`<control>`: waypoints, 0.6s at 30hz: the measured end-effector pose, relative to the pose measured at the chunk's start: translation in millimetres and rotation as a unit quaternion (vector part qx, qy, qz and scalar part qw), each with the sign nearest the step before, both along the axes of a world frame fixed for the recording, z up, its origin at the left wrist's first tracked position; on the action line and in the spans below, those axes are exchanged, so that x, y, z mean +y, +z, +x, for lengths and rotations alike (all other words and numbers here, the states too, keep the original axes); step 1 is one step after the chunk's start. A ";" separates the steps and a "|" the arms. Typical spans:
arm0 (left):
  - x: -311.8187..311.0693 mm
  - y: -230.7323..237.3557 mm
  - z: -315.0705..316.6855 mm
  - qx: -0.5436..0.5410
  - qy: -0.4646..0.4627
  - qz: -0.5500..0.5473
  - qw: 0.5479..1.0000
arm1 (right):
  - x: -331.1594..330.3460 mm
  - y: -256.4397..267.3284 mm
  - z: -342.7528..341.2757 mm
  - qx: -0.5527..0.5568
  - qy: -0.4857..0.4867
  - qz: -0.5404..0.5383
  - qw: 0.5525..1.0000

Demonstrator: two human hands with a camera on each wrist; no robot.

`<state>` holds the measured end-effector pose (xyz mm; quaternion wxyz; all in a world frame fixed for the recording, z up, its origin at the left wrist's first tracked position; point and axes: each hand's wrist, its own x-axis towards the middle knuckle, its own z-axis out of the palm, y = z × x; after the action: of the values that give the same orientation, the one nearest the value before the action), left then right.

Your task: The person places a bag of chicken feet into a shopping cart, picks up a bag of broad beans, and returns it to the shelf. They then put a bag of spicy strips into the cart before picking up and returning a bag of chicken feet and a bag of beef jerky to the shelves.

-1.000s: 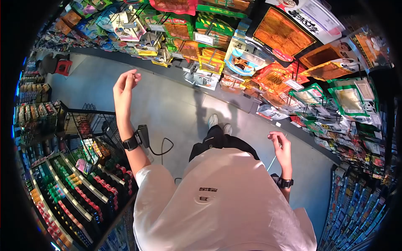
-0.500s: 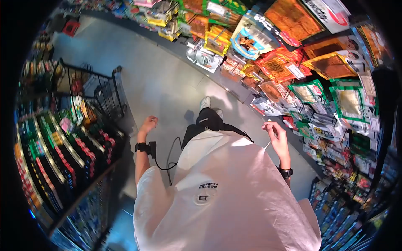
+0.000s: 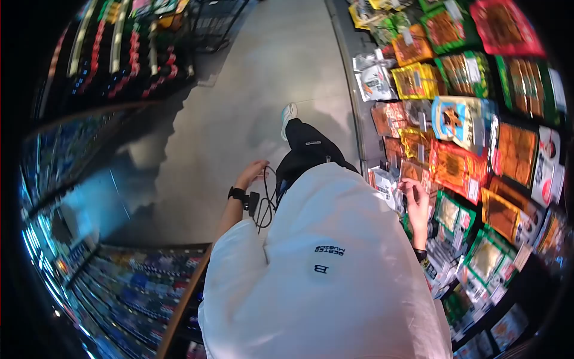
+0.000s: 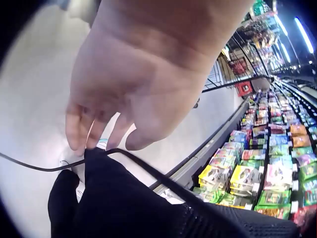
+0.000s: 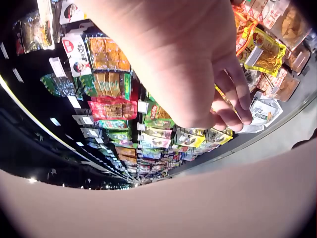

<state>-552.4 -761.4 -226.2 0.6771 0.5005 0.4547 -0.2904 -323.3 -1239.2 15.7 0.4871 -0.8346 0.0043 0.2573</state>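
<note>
My left hand hangs at my side with loosely bent fingers and nothing in them. A thin black cable loops down beside it, and in the left wrist view the cable passes just below the fingertips. On the other side, my right hand is relaxed and holds nothing. In the head view it overlaps the rack of hanging snack packets, nearest to a silver-white packet. A red-orange packet hangs a little further right.
The packet rack runs along the right, with a yellow packet and a blue one. Grey floor stretches ahead. At the upper left stand a bottle shelf and a black wire cart; another stocked shelf lies lower left.
The head view has swung round, so the packet rack now lies along my right and the cart sits at the top edge. My left hand has come down from its outstretched position to my side.
</note>
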 end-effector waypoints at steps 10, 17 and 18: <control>52.7 -37.5 -30.5 -0.010 0.138 0.040 0.990 | 93.5 -4.6 71.9 0.001 0.087 0.017 0.996; 103.6 -41.9 -10.4 0.037 0.141 0.079 0.986 | 159.5 9.3 86.2 -0.014 0.103 -0.007 0.995; 109.9 -39.5 -6.5 0.031 0.140 0.076 0.987 | 163.2 7.1 86.2 -0.022 0.102 0.003 0.995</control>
<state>-558.8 -651.5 -265.7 0.6568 0.4727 0.5616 -0.1727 -237.1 -1076.0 22.7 0.4611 -0.8345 -0.0924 0.2872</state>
